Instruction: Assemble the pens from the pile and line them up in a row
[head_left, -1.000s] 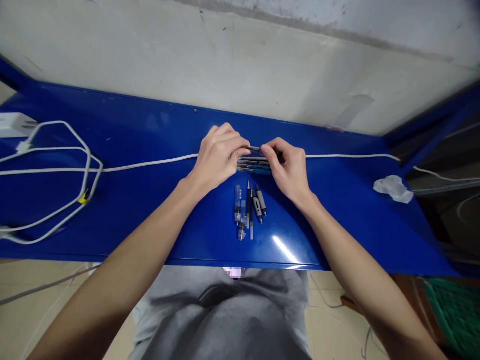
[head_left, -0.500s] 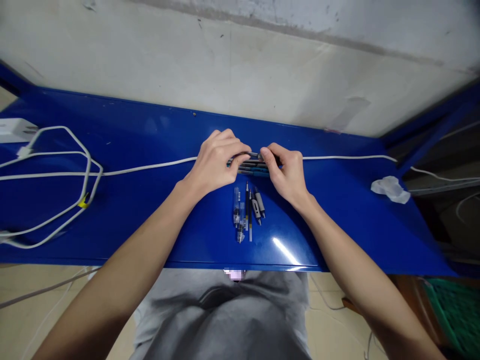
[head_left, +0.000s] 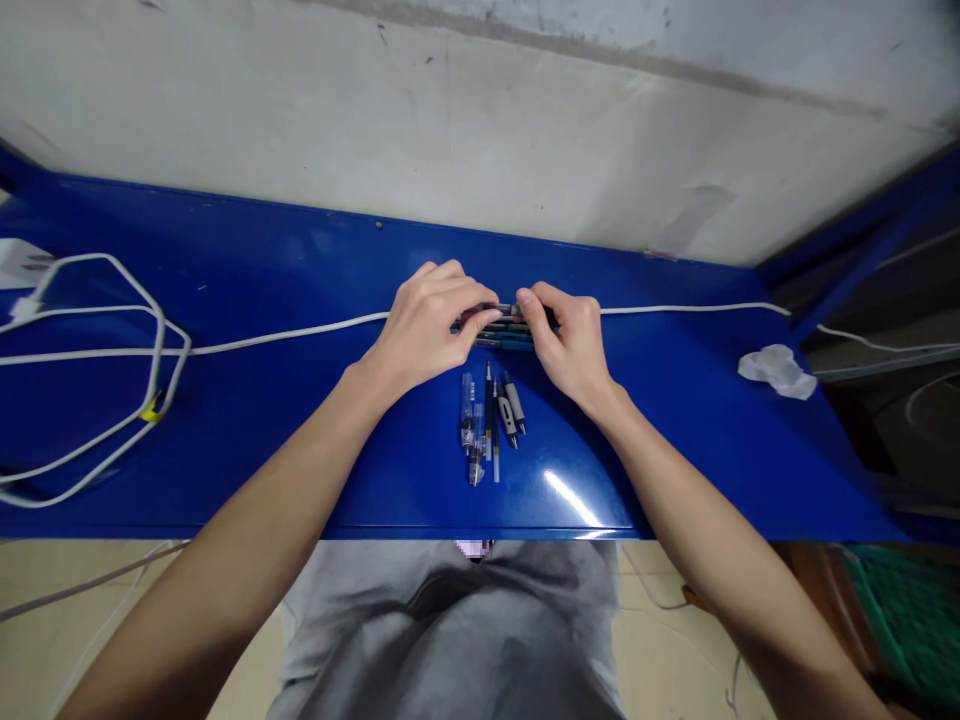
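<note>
At the middle of the blue tabletop, several dark pens point(head_left: 510, 341) lie side by side, crosswise between my hands. My left hand point(head_left: 429, 325) closes over their left ends, thumb and fingers pinching a pen at the back of the group. My right hand point(head_left: 571, 340) is closed around its right end, thumb on top; my fingers hide both ends. Nearer to me are loose pen parts: clear barrels point(head_left: 467, 412), two thin refills point(head_left: 489, 408) with dark ink, and two grey pen front sections point(head_left: 508, 412) with pointed tips.
A white cable point(head_left: 300, 333) runs behind my hands and loops on the left, near a white plug adapter point(head_left: 22, 262). Crumpled white plastic point(head_left: 778, 371) lies at the right. A wall point(head_left: 450, 120) rises behind the blue table point(head_left: 262, 500).
The view has shifted slightly, so objects on the table appear a little further left. Both hands keep nearly the same hold on the pen.
</note>
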